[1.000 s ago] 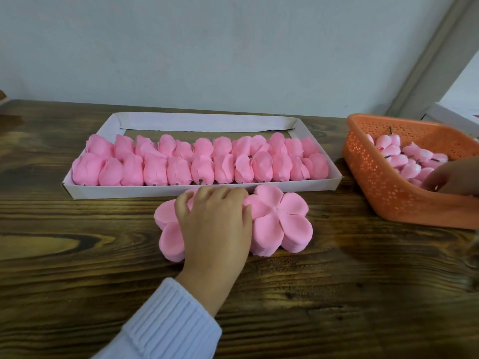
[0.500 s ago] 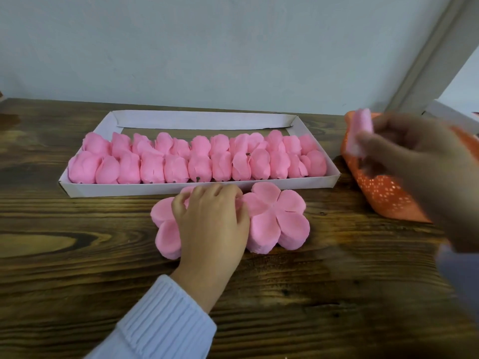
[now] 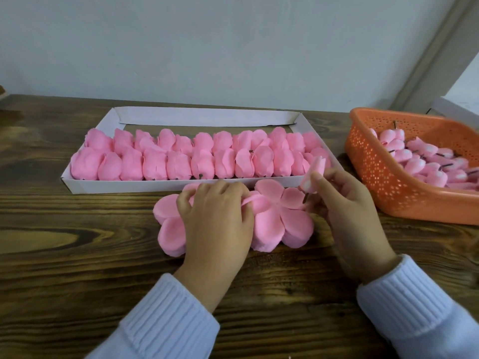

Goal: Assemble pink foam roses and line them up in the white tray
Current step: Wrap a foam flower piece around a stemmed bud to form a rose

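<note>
Two stacks of flat pink foam petal sheets lie side by side in front of the white tray (image 3: 134, 186). My left hand (image 3: 216, 216) rests on the left stack (image 3: 169, 229), its fingertips pinching up a top petal edge. The right stack (image 3: 281, 221) lies uncovered. My right hand (image 3: 344, 203) pinches a pink rosebud core (image 3: 315, 169) with a dark stem, held just above the right stack's far edge. Two rows of finished pink roses (image 3: 178, 165) fill the tray's front part.
An orange perforated basket (image 3: 383, 182) with several pink bud cores stands at the right, on the dark wooden table (image 3: 77, 268). A grey wall rises behind the tray. White sleeves cover both forearms.
My right hand left the basket with a bud core and brought it leftward and down to the right petal stack. My left hand stayed on the left stack.
</note>
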A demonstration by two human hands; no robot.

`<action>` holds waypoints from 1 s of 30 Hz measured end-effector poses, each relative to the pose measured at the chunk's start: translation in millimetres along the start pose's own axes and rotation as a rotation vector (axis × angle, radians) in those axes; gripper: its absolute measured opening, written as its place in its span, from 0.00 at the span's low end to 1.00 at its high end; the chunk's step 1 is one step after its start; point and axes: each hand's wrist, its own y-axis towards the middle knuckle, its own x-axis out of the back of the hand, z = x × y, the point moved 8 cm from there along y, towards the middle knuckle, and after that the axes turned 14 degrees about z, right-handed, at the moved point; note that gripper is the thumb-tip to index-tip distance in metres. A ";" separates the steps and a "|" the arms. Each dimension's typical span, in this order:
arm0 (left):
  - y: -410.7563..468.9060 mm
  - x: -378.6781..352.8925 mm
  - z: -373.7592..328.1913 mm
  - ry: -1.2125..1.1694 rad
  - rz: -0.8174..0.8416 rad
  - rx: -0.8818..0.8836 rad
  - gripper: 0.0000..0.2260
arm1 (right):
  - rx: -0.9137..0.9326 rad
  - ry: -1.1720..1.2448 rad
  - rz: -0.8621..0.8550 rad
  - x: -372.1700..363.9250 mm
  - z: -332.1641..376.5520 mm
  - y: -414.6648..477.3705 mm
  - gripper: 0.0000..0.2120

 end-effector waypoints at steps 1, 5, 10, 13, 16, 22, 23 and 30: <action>-0.4 1.4 -0.9 -0.010 -0.011 -0.015 0.02 | 0.004 0.013 -0.003 1.0 -1.6 0.2 0.08; -3.3 8.6 -9.6 -0.202 -0.041 -0.157 0.03 | 0.033 0.049 0.015 0.0 -2.6 0.1 0.13; -8.8 10.1 -8.7 -0.520 -0.058 -0.172 0.06 | 0.161 0.022 0.100 -6.9 9.4 -1.8 0.10; -6.5 1.4 2.0 -0.719 -0.011 -0.078 0.09 | 0.234 0.064 0.201 -16.8 16.1 -5.3 0.10; -4.4 -13.8 10.2 -1.015 0.103 0.048 0.07 | 0.228 0.140 0.306 -26.1 17.6 -7.5 0.10; -5.1 -22.4 10.0 -1.302 0.153 0.108 0.05 | 0.136 0.271 0.330 -29.0 12.7 -7.7 0.15; -4.8 -22.0 10.4 -1.266 0.151 0.093 0.07 | 0.134 0.296 0.337 -30.2 13.6 -8.0 0.19; -4.1 -11.2 12.2 -1.132 0.078 0.011 0.10 | 0.142 0.361 0.348 -30.5 15.1 -7.5 0.19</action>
